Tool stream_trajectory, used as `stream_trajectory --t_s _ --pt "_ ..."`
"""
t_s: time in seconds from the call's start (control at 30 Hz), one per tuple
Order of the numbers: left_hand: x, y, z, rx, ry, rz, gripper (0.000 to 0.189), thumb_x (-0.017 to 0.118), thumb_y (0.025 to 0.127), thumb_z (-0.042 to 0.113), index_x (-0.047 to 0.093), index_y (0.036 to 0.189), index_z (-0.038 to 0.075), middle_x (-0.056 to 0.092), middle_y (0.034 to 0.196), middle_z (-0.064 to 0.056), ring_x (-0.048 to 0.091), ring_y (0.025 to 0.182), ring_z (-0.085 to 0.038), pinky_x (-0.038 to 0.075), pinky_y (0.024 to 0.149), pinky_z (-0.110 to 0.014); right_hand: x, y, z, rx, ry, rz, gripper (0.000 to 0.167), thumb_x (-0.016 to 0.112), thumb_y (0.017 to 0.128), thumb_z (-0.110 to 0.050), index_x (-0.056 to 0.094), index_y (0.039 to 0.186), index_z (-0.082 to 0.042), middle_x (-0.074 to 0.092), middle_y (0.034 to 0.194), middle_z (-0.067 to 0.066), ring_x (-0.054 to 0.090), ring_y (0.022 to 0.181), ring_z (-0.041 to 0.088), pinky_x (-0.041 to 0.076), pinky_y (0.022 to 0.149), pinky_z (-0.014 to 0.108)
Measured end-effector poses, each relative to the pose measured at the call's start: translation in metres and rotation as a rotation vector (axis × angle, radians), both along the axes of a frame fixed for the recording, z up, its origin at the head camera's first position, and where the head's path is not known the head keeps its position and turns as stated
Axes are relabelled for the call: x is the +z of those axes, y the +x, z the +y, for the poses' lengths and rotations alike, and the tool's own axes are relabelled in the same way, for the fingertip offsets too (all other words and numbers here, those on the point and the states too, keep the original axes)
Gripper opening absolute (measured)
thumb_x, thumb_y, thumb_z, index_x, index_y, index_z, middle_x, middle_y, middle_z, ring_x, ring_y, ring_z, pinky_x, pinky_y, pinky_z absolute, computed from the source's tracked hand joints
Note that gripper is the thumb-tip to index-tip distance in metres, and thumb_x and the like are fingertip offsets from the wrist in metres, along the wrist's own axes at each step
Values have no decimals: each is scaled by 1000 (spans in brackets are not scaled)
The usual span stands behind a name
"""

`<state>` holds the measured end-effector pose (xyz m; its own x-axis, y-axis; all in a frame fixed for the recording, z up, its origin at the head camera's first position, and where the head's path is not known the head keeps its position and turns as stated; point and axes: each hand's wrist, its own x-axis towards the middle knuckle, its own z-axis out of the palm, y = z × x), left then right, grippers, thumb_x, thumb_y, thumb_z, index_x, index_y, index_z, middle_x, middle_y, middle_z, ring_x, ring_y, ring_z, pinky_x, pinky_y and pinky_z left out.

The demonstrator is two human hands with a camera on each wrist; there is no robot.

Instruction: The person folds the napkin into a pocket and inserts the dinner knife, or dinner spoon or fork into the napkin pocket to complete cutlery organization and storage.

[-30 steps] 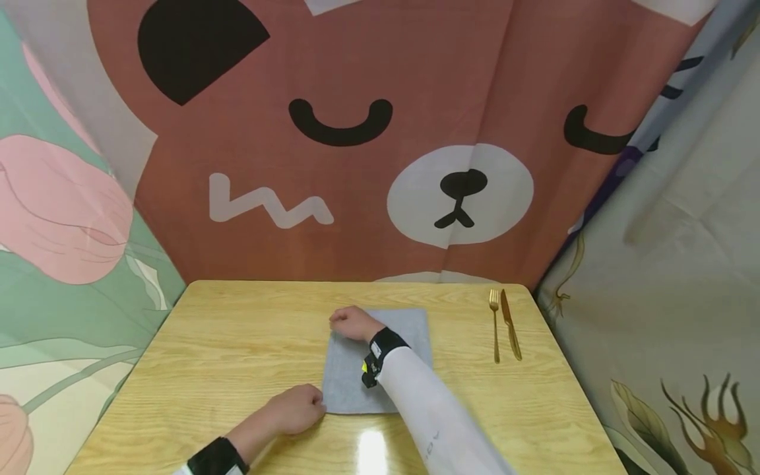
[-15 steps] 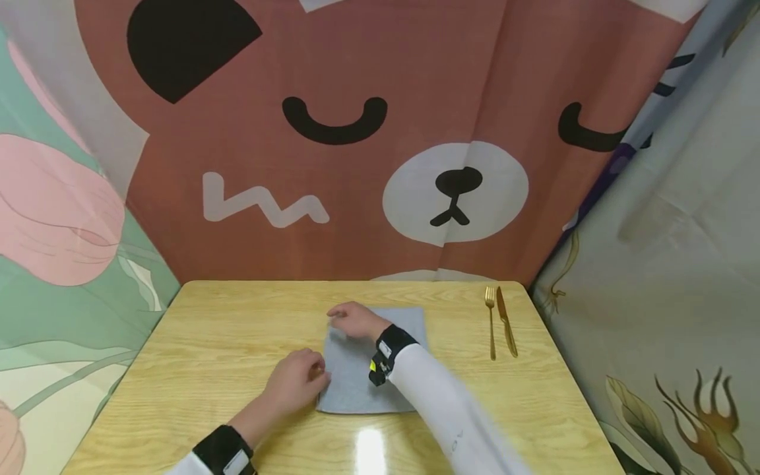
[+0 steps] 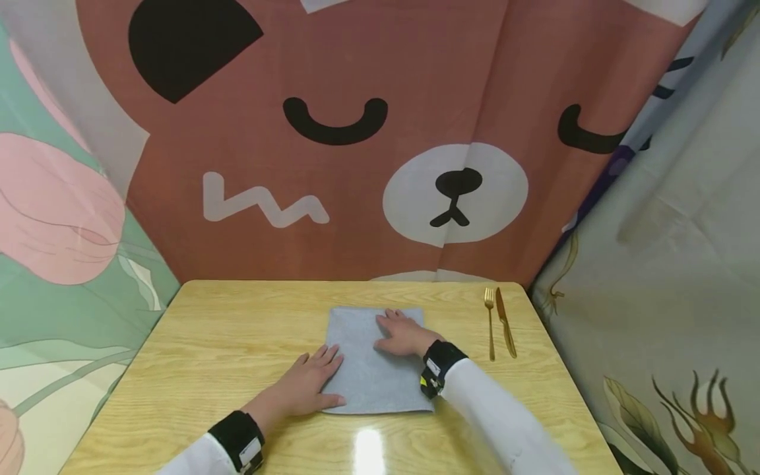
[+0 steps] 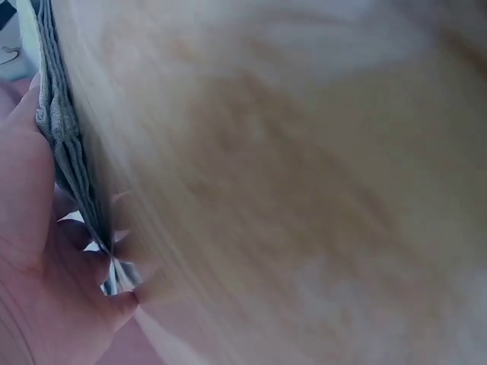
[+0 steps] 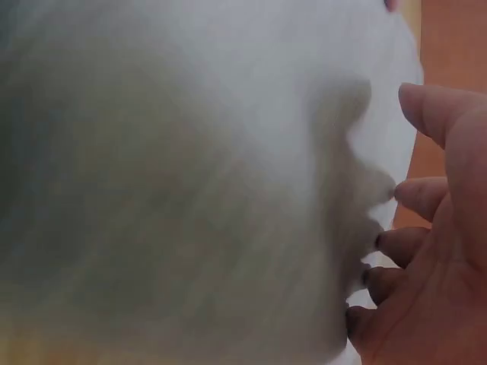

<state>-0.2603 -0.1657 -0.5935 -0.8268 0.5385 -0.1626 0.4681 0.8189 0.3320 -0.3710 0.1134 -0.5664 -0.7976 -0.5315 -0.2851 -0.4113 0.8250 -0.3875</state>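
Note:
A light grey-blue folded cloth (image 3: 380, 386) lies flat in the middle of the wooden table. My left hand (image 3: 305, 384) rests on its left edge, fingers spread and straight. In the left wrist view that hand (image 4: 46, 251) is beside the stacked layers of the cloth's edge (image 4: 65, 129). Farther back, toward the upper right part of the cloth, my right hand (image 3: 405, 335) lies with its fingers extended. The right wrist view has the fingertips of this hand (image 5: 449, 251) meeting the cloth surface (image 5: 190, 114), which is blurred there.
A gold fork (image 3: 490, 323) and a gold knife (image 3: 505, 323) lie side by side at the table's back right. Behind the wooden table (image 3: 237, 330) hangs a brown bear-print curtain (image 3: 356, 251); other printed curtains close off both sides.
My right hand has slid right from the cloth's upper left corner, its fingers now spread. The left hand has moved from beside the lower left corner onto the left edge, its fingers straightening.

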Motion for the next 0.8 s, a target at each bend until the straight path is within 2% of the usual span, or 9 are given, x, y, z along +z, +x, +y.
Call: stream_trajectory --t_s 0.23,0.3,0.53,0.67,0.8 --pt "-9 -3 -2 -4 -21 8 101 44 90 83 29 163 15 18 173 -8 17 161 -36 26 119 -69 -9 9 31 -26 73 41 83 55 102 -54 26 162 -5 16 172 22 13 160 43 19 127 59" --pt "-11 -3 -2 -6 -26 19 102 43 90 84 29 163 15 18 173 -8 17 161 -35 26 120 -69 -12 10 36 -29 96 53 86 52 101 -59 24 164 -7 13 172 20 12 160 42 18 126 63" --pt "-10 -1 -4 -10 -40 39 103 44 89 84 29 163 14 18 173 -9 18 160 -36 26 120 -67 -21 12 51 -36 189 97 92 34 95 -81 11 167 -27 3 175 4 3 162 34 12 123 70" --pt "-6 0 -3 -18 -37 39 102 48 90 81 29 163 13 19 173 -10 18 160 -37 26 120 -68 -23 17 57 -24 191 139 91 34 96 -80 13 167 -27 5 176 4 4 163 33 13 123 71" --pt "-4 2 -3 -21 -34 45 101 49 91 80 29 163 11 19 173 -12 19 160 -38 26 120 -69 -21 29 62 30 207 176 89 34 98 -78 15 167 -24 9 175 7 8 162 34 15 122 72"
